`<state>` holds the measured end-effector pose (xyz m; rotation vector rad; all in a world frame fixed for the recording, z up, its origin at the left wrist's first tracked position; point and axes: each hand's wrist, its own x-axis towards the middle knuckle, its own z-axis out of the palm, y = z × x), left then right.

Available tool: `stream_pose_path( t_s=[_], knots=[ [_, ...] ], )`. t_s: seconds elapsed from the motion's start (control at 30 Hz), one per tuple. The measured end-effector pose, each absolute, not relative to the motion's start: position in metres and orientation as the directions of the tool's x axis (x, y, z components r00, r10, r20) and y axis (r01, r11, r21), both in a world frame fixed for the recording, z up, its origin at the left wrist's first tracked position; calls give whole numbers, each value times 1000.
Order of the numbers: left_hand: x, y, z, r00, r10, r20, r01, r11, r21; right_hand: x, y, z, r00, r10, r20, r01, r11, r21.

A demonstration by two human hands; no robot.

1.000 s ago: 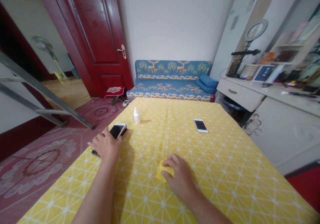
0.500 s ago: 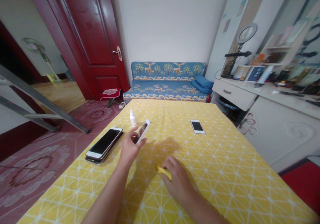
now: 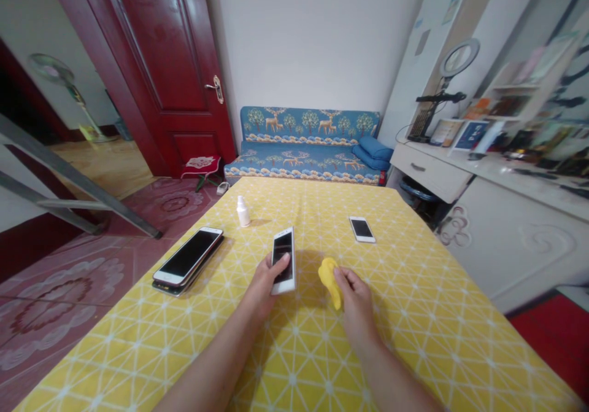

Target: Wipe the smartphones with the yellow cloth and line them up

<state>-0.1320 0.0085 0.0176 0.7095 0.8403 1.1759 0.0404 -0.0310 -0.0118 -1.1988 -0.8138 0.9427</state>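
Observation:
My left hand (image 3: 263, 286) holds a white smartphone (image 3: 283, 260) upright by its lower edge, with the dark screen facing me. My right hand (image 3: 358, 304) pinches a crumpled yellow cloth (image 3: 330, 282), which hangs from its fingers just above the table. The two hands are close together, with a small gap between the phone and the cloth. Left of them lies a stack of smartphones (image 3: 188, 258). A white phone (image 3: 362, 229) lies flat further ahead, and a small white spray bottle (image 3: 242, 211) stands near the far edge.
All of this is on a table with a yellow patterned cloth (image 3: 414, 314). Beyond it stands a blue deer-print sofa (image 3: 304, 154). A red door (image 3: 151, 74) and a metal ladder (image 3: 73, 182) are at left, and a white desk (image 3: 427, 172) with a ring light (image 3: 458, 59) is at right.
The phone in my left hand has moved right and now stands more upright, away from the stack. My right hand has lifted the yellow cloth from the table and pinches it.

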Motion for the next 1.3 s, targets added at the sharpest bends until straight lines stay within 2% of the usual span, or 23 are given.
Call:
stream_pose_path(
  t_s=[0.13,0.23,0.33,0.4,0.53,0.67,0.8,1.03,1.2,1.3],
  knots=[
    [-128,5,16,327,932,-156,-528,317,788,42,-26,-15,402,915,-33,-383,135,-914],
    [-124,4,15,492,854,-171,-574,466,674,43,-24,-15,388,922,9,-397,176,-901],
    [-120,3,13,601,780,-173,-583,577,572,46,-26,-13,445,888,117,-172,213,-962],
    [-118,2,11,622,773,-129,-597,574,560,45,-31,-9,430,861,271,48,278,-959],
    [-118,-2,7,602,797,-45,-638,514,574,35,-42,1,142,797,588,348,516,-783],
    [-120,-4,8,518,848,-109,-673,483,560,19,-53,8,-131,721,681,447,656,-608],
    [-122,-5,11,488,864,-122,-678,464,570,18,-55,10,-259,702,663,448,696,-562],
    [-125,-7,13,612,785,-95,-560,514,650,41,-41,1,-192,742,642,498,637,-588],
    [-126,-11,17,732,676,-84,-426,551,717,45,-36,0,-33,779,627,466,567,-680],
    [-122,-15,22,753,656,-62,-388,517,763,45,-36,1,68,788,611,414,535,-736]
  ],
)
